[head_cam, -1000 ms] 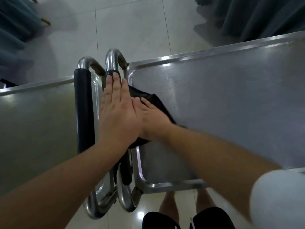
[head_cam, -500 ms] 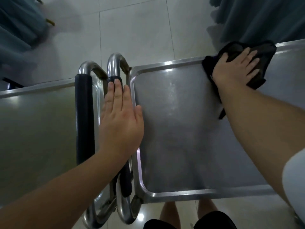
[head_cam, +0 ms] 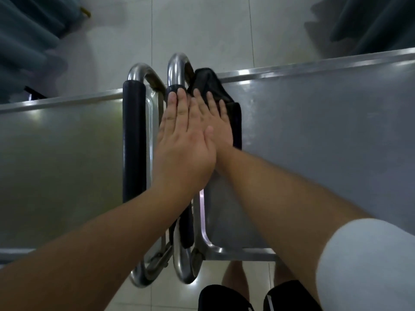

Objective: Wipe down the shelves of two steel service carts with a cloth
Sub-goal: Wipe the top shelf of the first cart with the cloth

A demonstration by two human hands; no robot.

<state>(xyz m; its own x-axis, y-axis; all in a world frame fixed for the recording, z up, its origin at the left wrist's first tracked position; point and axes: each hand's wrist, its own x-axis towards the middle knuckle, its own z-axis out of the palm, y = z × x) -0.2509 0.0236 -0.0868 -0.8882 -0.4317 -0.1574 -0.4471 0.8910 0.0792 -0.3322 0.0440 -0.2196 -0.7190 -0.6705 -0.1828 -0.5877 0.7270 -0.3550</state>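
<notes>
Black cloth (head_cam: 226,104) bunched in far-left corner of right cart shelf (head_cam: 314,135), pinned flat under right hand (head_cam: 216,122) with fingers straight. Left hand (head_cam: 183,140), fingers extended, laid flat along padded cart handle (head_cam: 186,225), overlapping the right. Left cart shelf (head_cam: 60,158) alongside; tiled floor (head_cam: 197,30) beyond.
</notes>
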